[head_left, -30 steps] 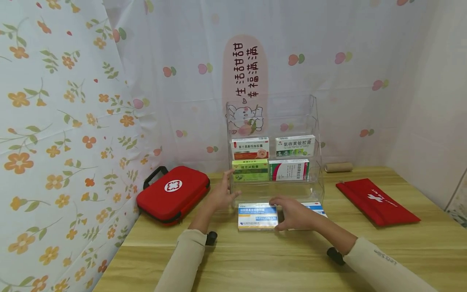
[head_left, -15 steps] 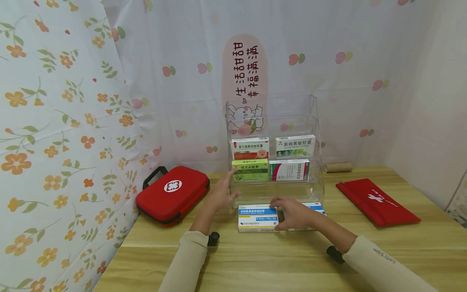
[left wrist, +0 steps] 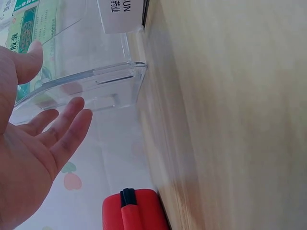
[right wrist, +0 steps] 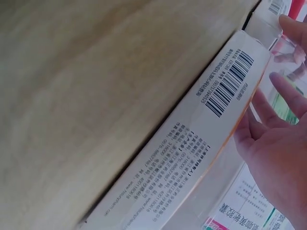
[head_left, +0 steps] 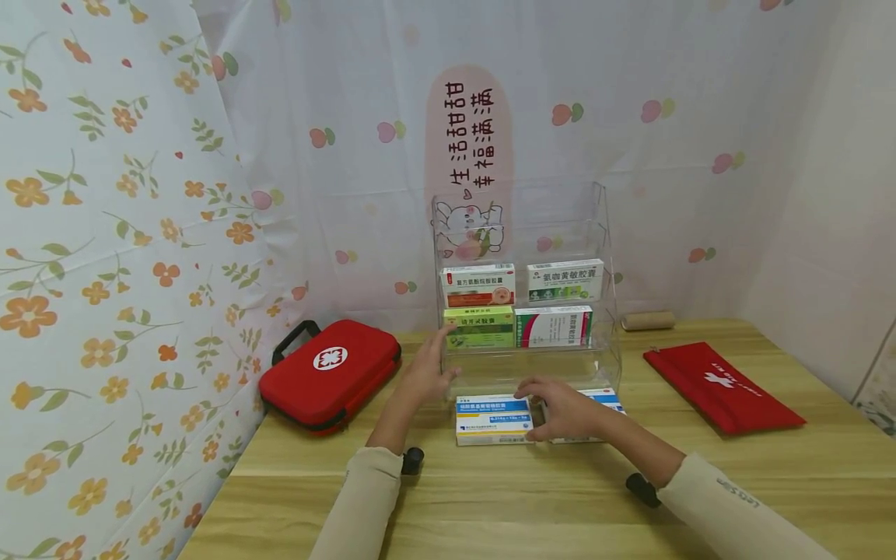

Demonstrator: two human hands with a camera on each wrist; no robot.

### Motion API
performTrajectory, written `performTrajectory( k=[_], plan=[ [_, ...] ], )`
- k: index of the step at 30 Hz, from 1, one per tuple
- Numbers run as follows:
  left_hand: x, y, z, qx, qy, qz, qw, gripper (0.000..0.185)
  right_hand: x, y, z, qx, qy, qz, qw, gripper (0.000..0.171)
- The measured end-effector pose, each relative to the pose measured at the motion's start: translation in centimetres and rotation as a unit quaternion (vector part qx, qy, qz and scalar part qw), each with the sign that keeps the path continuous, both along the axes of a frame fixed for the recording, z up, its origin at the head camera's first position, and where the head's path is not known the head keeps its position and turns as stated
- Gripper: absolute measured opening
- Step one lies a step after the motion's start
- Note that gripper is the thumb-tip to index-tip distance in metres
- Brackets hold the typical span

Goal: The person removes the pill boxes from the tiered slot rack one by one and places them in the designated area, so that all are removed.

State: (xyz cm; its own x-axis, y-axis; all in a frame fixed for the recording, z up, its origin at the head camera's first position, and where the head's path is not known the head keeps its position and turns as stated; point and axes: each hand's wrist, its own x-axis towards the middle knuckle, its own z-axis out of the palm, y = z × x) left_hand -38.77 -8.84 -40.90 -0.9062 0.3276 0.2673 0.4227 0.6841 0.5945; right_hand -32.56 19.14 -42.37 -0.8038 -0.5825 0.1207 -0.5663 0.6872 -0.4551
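A clear acrylic rack [head_left: 610, 364] stands at the back of the wooden table [head_left: 490, 498]. My left hand [head_left: 435, 359] is beside its left wall with fingers straight, holding nothing; the left wrist view shows the left hand [left wrist: 45, 127] just short of the rack's bottom lip [left wrist: 96, 79]. Two blue-and-white medicine boxes lie flat in front of the rack. My right hand [head_left: 558, 406] rests with relaxed fingers over the right box [head_left: 603, 398], beside the left box [head_left: 493, 420]. In the right wrist view the right hand [right wrist: 273, 134] hovers by a box's barcode side [right wrist: 192, 158].
Several medicine boxes fill two rack shelves, among them an orange one [head_left: 479, 285] and a green one [head_left: 480, 327]. A red hard first-aid case [head_left: 329, 372] lies at the left, a flat red pouch [head_left: 721, 386] at the right, a cardboard roll [head_left: 649, 320] behind.
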Motion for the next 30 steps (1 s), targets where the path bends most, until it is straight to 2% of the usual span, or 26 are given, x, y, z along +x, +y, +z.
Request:
performTrajectory(
  k=[5, 19, 30],
  plan=[
    [0.03, 0.01, -0.15, 0.003, -0.005, 0.005, 1.0000, 0.083, 0.04, -0.06, 0.03, 0.004, -0.009, -0.010, 1.000, 0.059],
    [0.09, 0.39, -0.36, 0.009, -0.008, 0.004, 0.9999, 0.083, 0.26, -0.16, 0.19, 0.019, 0.011, -0.005, 1.000, 0.055],
    [0.18, 0.49, -0.40, 0.009, -0.010, 0.009, 0.9999, 0.081, 0.71, -0.86, 0.47, 0.025, -0.006, -0.039, 0.999, 0.055]
  ],
)
